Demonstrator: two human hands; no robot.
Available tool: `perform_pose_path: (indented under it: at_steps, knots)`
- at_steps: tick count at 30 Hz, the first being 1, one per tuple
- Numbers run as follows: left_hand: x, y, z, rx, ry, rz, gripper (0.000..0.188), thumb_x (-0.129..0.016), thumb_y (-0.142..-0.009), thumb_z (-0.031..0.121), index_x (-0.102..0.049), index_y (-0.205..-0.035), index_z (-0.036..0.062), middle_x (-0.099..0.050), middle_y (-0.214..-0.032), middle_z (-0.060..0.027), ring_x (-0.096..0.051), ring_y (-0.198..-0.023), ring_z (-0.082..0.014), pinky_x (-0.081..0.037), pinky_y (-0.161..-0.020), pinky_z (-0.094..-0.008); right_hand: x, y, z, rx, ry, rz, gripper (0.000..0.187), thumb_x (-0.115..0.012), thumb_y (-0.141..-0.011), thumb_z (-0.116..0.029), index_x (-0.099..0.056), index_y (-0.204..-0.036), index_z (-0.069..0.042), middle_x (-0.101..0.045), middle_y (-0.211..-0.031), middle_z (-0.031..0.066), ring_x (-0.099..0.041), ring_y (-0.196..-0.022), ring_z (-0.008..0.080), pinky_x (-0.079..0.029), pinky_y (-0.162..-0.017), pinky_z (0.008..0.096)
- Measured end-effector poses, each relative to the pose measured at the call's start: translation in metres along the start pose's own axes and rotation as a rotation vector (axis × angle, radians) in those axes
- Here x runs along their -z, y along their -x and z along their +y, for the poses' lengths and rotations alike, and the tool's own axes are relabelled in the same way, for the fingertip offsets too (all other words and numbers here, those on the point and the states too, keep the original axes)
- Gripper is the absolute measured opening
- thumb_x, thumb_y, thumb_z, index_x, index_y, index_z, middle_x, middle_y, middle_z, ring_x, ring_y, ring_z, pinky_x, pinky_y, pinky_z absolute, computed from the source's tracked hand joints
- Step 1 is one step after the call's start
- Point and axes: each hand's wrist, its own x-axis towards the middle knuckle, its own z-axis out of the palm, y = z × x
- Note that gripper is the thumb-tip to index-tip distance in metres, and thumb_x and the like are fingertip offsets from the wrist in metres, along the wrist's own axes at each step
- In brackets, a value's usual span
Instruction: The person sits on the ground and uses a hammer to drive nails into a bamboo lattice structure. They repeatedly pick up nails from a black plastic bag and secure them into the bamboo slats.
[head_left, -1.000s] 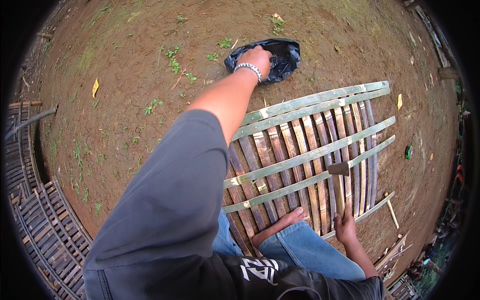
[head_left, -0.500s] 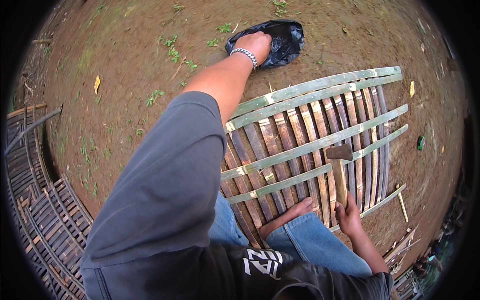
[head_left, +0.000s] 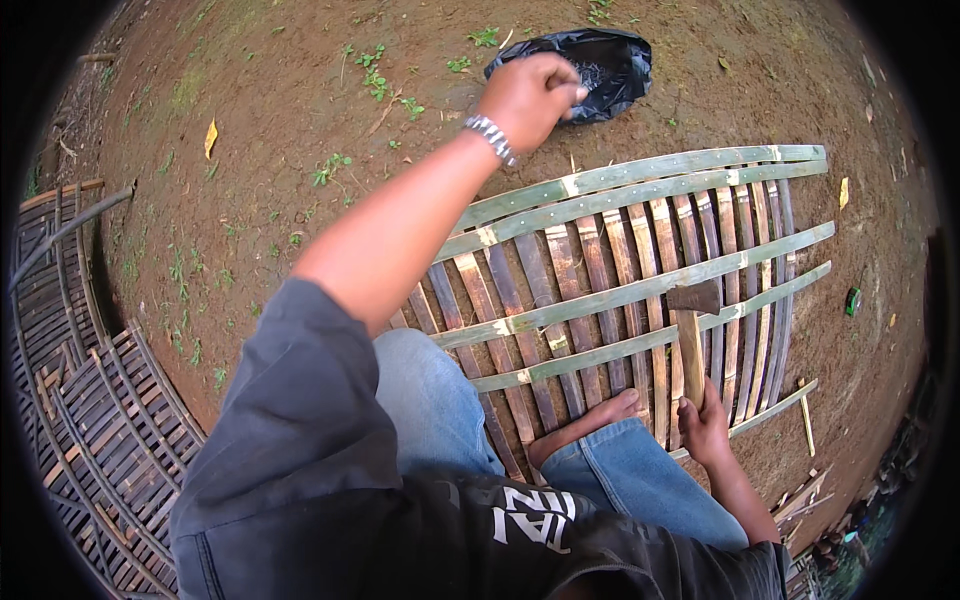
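Observation:
My left hand, with a metal bracelet at the wrist, is stretched out over the near edge of a black plastic bag lying on the dirt. Its fingers are pinched together; what they hold is too small to see. My right hand grips the wooden handle of a hammer, whose metal head rests on a bamboo slat panel. The panel lies flat on the ground in front of me, with my bare foot on its near edge.
Finished woven bamboo panels are stacked at my left. Loose bamboo offcuts lie at the right by the panel's corner. Bare dirt with small weeds and a yellow leaf surrounds the work.
My left hand has lifted off the black bag with fingers pinched and drawn slightly back toward me. The right hand and hammer stay on the panel.

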Motion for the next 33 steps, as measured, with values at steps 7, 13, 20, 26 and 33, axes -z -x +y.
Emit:
perform_pose_path:
  at_steps: [7,13,20,26,33]
  knots:
    - [0.038,0.151,-0.041,0.439,0.500,-0.079,0.020,-0.072,-0.097,0.013,-0.073,-0.108,-0.0033,-0.077,-0.096,-0.0093,-0.073,-0.086,-0.0123,-0.059,-0.080,-0.0271,-0.006,-0.014,-0.022,0.067,0.203,-0.072,0.048,-0.059,-0.102,-0.006,-0.044,-0.146,0.001,-0.066,-0.093,0.0113,-0.063,-0.079,0.0153,-0.053,-0.071,0.0327]
    - [0.034,0.201,-0.077,0.363,0.146,-0.070,0.018,-0.075,-0.094,0.015,-0.077,-0.104,-0.0001,-0.078,-0.099,-0.0092,-0.071,-0.089,-0.0114,-0.056,-0.080,-0.0282,-0.028,-0.026,-0.073,0.111,0.220,-0.214,0.047,-0.058,-0.103,-0.008,-0.042,-0.147,-0.001,-0.060,-0.087,0.0058,-0.056,-0.068,0.0126,-0.048,-0.061,0.0299]
    - [0.013,0.201,-0.096,-0.012,-0.225,0.045,0.012,-0.078,-0.089,0.020,-0.080,-0.094,0.0092,-0.076,-0.092,-0.0064,-0.071,-0.085,-0.0226,-0.049,-0.080,-0.0345,-0.066,-0.054,-0.116,0.264,0.299,-0.279,0.048,-0.063,-0.100,-0.013,-0.047,-0.144,-0.003,-0.068,-0.102,0.0217,-0.069,-0.093,0.0294,-0.054,-0.084,0.0411]
    - [0.008,0.205,-0.105,-0.084,-0.306,0.071,0.010,-0.076,-0.088,0.024,-0.079,-0.090,0.0150,-0.073,-0.091,-0.0009,-0.068,-0.086,-0.0210,-0.043,-0.083,-0.0383,-0.093,-0.055,-0.136,0.298,0.339,-0.326,0.050,-0.065,-0.099,-0.014,-0.047,-0.144,-0.004,-0.069,-0.111,0.0257,-0.070,-0.103,0.0377,-0.054,-0.089,0.0428]
    - [0.006,0.206,-0.106,-0.145,-0.353,0.108,0.009,-0.078,-0.086,0.021,-0.079,-0.092,0.0133,-0.066,-0.090,-0.0021,-0.064,-0.086,-0.0216,-0.042,-0.078,-0.0366,-0.122,-0.073,-0.135,0.526,0.395,-0.174,0.050,-0.063,-0.098,-0.014,-0.046,-0.145,-0.006,-0.068,-0.110,0.0318,-0.065,-0.105,0.0520,-0.054,-0.086,0.0533]
